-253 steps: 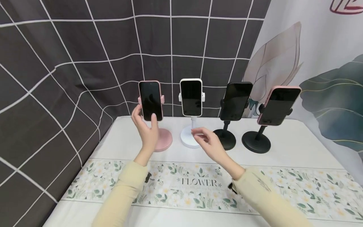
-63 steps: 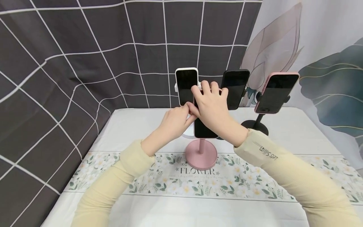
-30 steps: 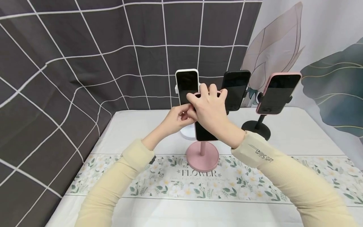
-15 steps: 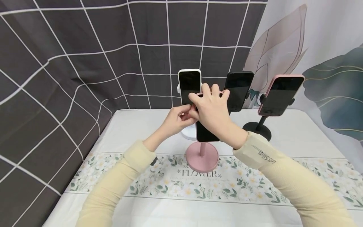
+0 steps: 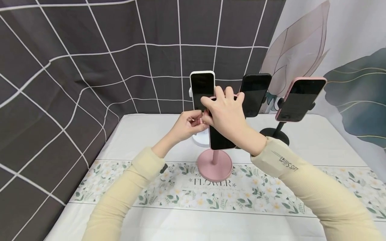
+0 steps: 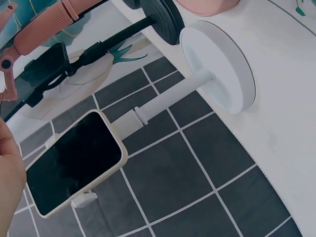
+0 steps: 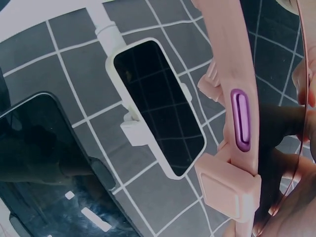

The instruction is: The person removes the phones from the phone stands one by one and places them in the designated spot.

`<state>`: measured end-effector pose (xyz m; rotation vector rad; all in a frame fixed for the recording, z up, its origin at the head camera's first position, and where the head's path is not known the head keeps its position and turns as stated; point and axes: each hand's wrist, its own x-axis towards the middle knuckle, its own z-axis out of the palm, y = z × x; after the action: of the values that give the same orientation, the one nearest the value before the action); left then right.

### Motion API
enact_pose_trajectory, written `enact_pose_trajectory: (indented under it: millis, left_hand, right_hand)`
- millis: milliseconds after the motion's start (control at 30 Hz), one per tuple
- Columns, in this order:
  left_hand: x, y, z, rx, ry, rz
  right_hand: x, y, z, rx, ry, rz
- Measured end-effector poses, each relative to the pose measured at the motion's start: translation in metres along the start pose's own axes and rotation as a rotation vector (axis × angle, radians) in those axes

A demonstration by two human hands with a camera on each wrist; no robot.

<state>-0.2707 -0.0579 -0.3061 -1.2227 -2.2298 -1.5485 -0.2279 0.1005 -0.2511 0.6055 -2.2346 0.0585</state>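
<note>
— Pink phone [image 5: 218, 140], head view's centre: right hand [image 5: 227, 115] hooked round it, left hand [image 5: 183, 128] seemingly pinching the pink stand [image 5: 214, 167].
— Left wrist: white phone [image 6: 76, 165], lower left. Bumpable?
— Possibly. Right wrist: if the clamp [image 7: 227, 190], lower right, slips, the pink phone might drop.

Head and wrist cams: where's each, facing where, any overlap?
Head: on the head, facing forward-down at the front phone on its pink stand; left hand, right hand, sleeves show.
Left wrist: worn there, facing the white stand; part of a hand at left edge.
Right wrist: worn there, facing the front phone's side, white stand beyond; part of a hand at right edge.
Shared: both wrist views show the white stand's phone.
</note>
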Motion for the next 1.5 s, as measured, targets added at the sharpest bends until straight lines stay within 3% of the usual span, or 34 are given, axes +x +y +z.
enact_pose_trajectory:
  millis: [333,667,933,1200,1500]
  left_hand:
    - [0.000,0.003,0.001,0.028,0.023,0.033]
    - [0.000,0.003,0.000,0.014,0.006,0.011]
    - [0.000,0.007,0.002,-0.027,-0.013,-0.014]
    - [-0.001,0.010,0.004,0.065,0.045,-0.019]
    - [-0.001,0.011,0.007,0.117,0.075,0.031]
  right_hand:
    - [-0.002,0.003,-0.002,0.051,-0.013,0.003]
    - [-0.002,0.008,-0.004,0.094,0.009,-0.069]
    - [-0.004,0.010,-0.011,0.178,-0.024,-0.082]
    - [-0.005,0.010,-0.012,0.187,-0.012,-0.098]
    - [-0.008,0.012,-0.016,0.221,-0.021,-0.107]
